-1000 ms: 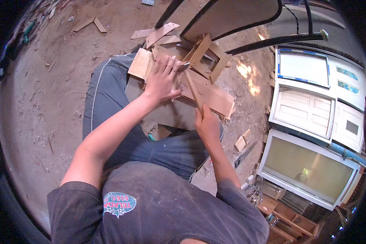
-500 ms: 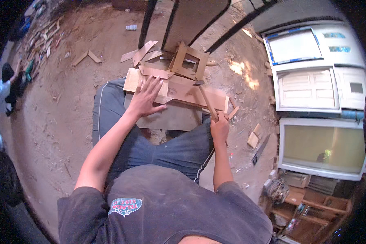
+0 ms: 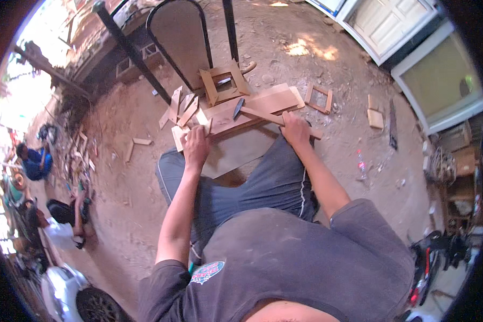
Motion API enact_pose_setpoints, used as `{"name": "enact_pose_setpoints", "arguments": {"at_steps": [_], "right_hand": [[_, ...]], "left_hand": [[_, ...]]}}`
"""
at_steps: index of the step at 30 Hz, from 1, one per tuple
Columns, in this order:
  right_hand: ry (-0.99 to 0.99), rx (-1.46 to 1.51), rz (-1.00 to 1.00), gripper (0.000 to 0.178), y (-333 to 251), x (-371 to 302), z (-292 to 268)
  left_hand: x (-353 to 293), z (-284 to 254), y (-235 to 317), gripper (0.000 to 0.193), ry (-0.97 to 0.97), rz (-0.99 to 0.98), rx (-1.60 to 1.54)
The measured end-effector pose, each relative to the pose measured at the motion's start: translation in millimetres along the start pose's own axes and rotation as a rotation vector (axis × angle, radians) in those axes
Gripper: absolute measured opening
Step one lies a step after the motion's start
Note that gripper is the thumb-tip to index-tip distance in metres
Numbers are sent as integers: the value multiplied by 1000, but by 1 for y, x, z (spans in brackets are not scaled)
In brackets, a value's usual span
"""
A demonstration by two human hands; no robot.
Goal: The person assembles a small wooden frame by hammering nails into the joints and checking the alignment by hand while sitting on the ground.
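Note:
My left hand (image 3: 196, 146) is closed at the left end of the work on my lap, with a thin wooden strip (image 3: 208, 127) at its fingertips. Much of what it grips is hidden behind the fingers. In my right hand (image 3: 296, 130) is the wooden handle of a hammer (image 3: 263, 114), its dark head pointing left over a long brown board (image 3: 273, 102). The board lies across my knees on a flat grey panel (image 3: 231, 153). Just beyond it stands a square wooden frame (image 3: 216, 95), and cut strips with angled ends (image 3: 173, 107) lie beyond my left hand.
A metal-framed chair (image 3: 180, 43) stands beyond the wood. A small wooden frame (image 3: 320, 99), two wood blocks (image 3: 375, 118), a saw (image 3: 393, 124) and a plastic bottle (image 3: 361, 165) lie on the dirt right. White-framed panels (image 3: 445, 78) lean far right. People (image 3: 64, 231) sit at left near a car (image 3: 64, 290).
My view has swung left. My left hand, earlier spread flat on the strips, is now curled at the end of the wood. The hammer has turned to lie more crosswise, its head pointing left.

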State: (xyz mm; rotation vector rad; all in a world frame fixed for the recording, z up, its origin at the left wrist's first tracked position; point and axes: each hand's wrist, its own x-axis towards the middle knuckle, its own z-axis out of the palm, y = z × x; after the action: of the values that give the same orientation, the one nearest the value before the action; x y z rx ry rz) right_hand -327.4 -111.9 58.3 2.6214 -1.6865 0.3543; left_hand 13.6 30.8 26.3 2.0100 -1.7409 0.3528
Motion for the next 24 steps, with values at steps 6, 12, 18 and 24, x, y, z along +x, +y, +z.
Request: {"name": "enact_pose_setpoints", "arguments": {"at_steps": [6,12,18,24], "right_hand": [[58,45,-6,23,-4,0,-2],[37,65,-48,24,-7,0,-5],[41,93,-223,29,-2,24,2],[-7,91,-265,35,-6,51,16]], "left_hand": [[39,-51,-22,22,352,-227,-260],[37,-90,-67,26,509,-564,-807],[-6,-141,-56,31,637,-952,-1580],[-46,-185,-15,34,396,-1108,-1774]]}}
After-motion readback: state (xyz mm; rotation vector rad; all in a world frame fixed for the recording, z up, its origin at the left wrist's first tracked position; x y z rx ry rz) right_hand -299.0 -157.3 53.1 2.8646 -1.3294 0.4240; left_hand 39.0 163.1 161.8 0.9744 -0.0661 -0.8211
